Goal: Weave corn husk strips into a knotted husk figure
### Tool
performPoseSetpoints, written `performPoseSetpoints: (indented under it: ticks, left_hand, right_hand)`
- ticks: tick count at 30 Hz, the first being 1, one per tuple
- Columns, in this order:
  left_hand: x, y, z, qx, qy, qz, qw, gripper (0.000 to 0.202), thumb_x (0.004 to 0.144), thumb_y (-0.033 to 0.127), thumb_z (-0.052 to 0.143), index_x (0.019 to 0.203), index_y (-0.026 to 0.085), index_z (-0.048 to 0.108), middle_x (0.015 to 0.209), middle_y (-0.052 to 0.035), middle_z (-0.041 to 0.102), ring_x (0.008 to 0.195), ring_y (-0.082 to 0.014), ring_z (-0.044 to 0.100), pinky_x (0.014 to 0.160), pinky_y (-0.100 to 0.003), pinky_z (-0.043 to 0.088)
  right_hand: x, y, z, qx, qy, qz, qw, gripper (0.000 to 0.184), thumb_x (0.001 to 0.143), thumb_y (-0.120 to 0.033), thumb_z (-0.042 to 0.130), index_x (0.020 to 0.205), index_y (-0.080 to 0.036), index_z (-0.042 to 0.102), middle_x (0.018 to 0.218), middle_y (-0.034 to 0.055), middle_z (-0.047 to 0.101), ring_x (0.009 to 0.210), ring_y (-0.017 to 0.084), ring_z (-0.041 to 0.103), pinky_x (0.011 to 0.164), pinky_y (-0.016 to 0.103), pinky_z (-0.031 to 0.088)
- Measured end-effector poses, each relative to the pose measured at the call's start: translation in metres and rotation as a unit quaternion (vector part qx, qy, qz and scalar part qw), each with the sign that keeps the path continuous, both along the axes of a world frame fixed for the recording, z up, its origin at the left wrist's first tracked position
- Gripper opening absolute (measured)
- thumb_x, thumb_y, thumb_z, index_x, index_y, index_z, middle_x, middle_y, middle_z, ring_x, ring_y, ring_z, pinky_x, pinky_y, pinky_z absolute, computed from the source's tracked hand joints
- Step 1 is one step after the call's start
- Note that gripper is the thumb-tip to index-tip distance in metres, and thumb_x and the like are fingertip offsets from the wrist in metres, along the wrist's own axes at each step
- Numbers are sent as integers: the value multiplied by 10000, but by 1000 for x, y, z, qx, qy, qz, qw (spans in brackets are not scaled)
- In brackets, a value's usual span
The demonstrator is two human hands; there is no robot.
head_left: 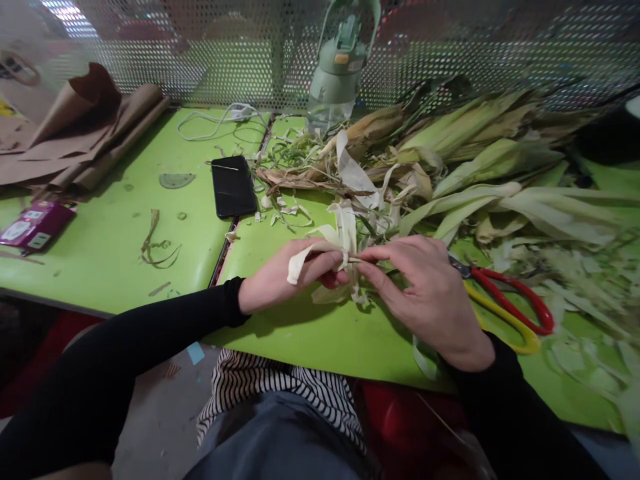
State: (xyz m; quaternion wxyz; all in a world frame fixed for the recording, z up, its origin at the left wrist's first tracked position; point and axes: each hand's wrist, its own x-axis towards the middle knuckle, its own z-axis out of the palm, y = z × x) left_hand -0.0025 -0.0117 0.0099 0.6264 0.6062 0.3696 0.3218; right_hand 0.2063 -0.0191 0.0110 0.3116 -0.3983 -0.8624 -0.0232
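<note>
Pale corn husk strips (345,227) splay out from a knot-like middle in front of me, above the table's near edge. My left hand (285,273) is closed on this husk bunch, pinching it by thumb and fingers, with one strip curling over the thumb. From the right, my right hand (425,287) pinches a thin pale strand (353,259) that runs into the bunch's middle. Its exact kind is hard to make out, though it looks like a husk strand. Scissors (505,300) with red and yellow handles lie just beside my right hand, blades partly hidden.
Corn husks (480,147) and shreds are heaped at the right and back. A green water bottle (335,73) stands against the perforated screen (225,60). A phone (233,188), white cable (215,123), protractor (176,180), purple pack (37,227) and brown paper (85,127) lie leftward.
</note>
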Motion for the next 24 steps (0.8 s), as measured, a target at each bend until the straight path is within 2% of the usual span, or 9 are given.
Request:
performPoseSetpoints:
  ticks: [3,6,11,16,20,22,24]
  left_hand:
    - [1,-1,-1,-66,-45,8,997,193,968,256,525,881,104,608,825,-58,682,732,-105,657,740,-237,544]
    - [1,-1,-2,-77,-69,17,995,161,965,224,534,893,101,608,816,-59,684,736,-103,665,753,-238,554]
    - [0,-1,-3,-51,-59,30,997,154,958,238,546,909,111,616,788,-41,677,711,-100,653,742,-242,553]
    - [1,-1,-5,29,-24,43,998,255,918,363,616,815,129,604,724,-16,624,688,-101,608,656,-217,497]
    - [0,0,-4,33,-12,4,999,323,903,426,627,761,138,591,707,-4,605,645,-87,557,636,-216,472]
    - [-1,0,-2,-2,-20,-27,999,309,901,417,633,790,131,598,738,-20,636,658,-90,576,647,-219,479]
    - [-2,-1,-2,-30,-35,-45,998,268,879,371,671,811,122,598,752,-23,645,667,-89,585,648,-215,481]
  right_hand:
    - [0,-1,0,-25,13,-3,1000,72,941,-281,602,897,-237,639,802,46,711,799,253,640,709,401,435]
    - [-1,-2,2,-50,21,-2,999,71,935,-272,608,868,-251,621,788,39,702,779,252,632,703,407,439]
    - [-4,-5,4,-113,57,12,992,92,934,-296,612,853,-255,626,770,18,685,734,218,619,686,389,455]
    - [-7,-8,5,-207,97,37,973,105,926,-308,629,848,-246,661,752,1,689,703,182,627,636,341,468]
    - [-6,-6,7,-173,107,93,975,100,899,-307,669,822,-243,669,771,1,710,729,183,633,696,357,491]
    - [-5,-5,7,-147,135,74,977,124,914,-310,646,819,-231,660,788,11,701,731,178,636,683,348,503]
    - [-5,-5,7,-138,143,36,979,84,915,-305,643,901,-225,667,826,22,684,738,176,637,655,333,515]
